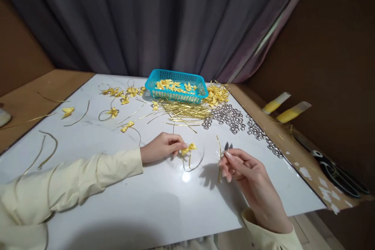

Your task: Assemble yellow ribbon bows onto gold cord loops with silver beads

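Note:
My left hand (165,146), closed in a pinch, grips a yellow ribbon bow (189,148) just above the white tabletop. A thin gold tie hangs below the bow and a curved strand lies beside it. Over to the right, my right hand (243,168) has thumb and fingertips pressed together on a thin gold twist tie (219,148), which stands nearly upright. A small dark shape shows above these fingertips; I cannot make out what it is. Behind both hands lies a pile of loose gold twist ties (187,111).
A blue plastic basket (175,99) holds several yellow bows. More bows (218,93) are heaped beside it, and others lie on the left. Small silver rings (227,115) are scattered at right. Scissors (331,168), paper scraps and two yellow-filled tubes (294,112) lie along the right edge.

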The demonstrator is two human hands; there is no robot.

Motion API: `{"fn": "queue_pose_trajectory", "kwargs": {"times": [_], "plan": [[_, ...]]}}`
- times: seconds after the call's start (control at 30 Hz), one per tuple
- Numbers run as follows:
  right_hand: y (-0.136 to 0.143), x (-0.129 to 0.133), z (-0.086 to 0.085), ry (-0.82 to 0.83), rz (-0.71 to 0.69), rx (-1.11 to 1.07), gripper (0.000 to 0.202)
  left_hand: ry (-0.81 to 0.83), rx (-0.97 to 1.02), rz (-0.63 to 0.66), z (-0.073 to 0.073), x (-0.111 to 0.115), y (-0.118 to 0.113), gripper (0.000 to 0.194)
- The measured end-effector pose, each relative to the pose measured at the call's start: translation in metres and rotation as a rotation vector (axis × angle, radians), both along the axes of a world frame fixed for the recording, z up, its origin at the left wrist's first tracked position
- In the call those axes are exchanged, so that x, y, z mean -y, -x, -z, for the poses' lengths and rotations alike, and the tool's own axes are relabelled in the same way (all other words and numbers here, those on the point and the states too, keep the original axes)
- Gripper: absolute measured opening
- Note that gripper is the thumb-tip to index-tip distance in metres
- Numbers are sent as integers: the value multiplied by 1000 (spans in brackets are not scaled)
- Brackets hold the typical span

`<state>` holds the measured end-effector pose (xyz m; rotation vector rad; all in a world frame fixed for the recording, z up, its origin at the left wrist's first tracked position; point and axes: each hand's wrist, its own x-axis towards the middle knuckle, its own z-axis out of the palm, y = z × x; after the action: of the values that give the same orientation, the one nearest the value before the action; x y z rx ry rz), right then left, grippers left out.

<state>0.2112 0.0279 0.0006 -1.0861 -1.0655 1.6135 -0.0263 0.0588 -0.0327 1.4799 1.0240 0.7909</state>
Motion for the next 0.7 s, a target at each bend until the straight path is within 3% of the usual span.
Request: {"fn": "queue_pose_trajectory", "kwargs": {"times": [0.37, 0.5, 0.7], "plan": [[18, -7, 19, -230, 75, 333, 33, -421, -398, -169, 3, 0, -2, 30], [19, -7, 28, -346, 108, 492, 30, -484, -496, -183, 5, 1, -2, 26], [21, -10, 37, -548, 52, 671, 26, -527, -720, -236, 12, 0, -4, 23]]}}
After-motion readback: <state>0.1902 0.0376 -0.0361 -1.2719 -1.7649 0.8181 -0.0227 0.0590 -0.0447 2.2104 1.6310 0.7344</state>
